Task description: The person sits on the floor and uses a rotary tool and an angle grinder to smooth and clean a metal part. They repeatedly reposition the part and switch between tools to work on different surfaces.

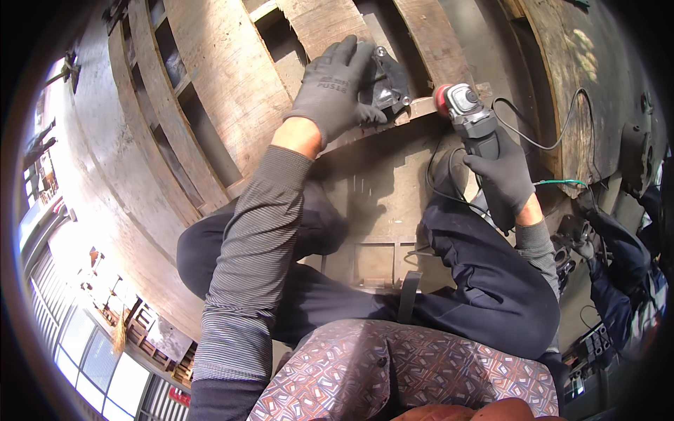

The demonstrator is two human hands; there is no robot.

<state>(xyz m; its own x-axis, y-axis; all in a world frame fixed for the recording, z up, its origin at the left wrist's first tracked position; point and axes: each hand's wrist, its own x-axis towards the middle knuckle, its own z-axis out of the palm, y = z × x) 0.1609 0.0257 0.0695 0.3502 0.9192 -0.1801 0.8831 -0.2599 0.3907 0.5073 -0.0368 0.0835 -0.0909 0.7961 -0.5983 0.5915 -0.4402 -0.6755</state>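
Sitting with knees apart, the person wears a patterned shirt (449,358) and dark trousers (484,259). Both hands are in grey gloves. The right hand (502,172) reaches out past the right knee, its fingers closed around the body of a grinder (479,126). The grinder's head, with a red rim, points up and left over the near edge of a wooden pallet (217,84), just beside a dark metal part (393,83) but apart from it. That part lies at the pallet's near edge, with shiny round spots at its corners. The left hand (333,88) rests over the part's left side, fingers straight and nearly together, thumb held out below; whether they grip it cannot be told. A dark cord (542,148) loops near the pallet's right edge. Beyond that edge, a co-worker (625,245) in dark clothes bends with one hand near other dark metal pieces (572,230). Far off to the left, a broom (120,331) stands near bright windows (91,358).
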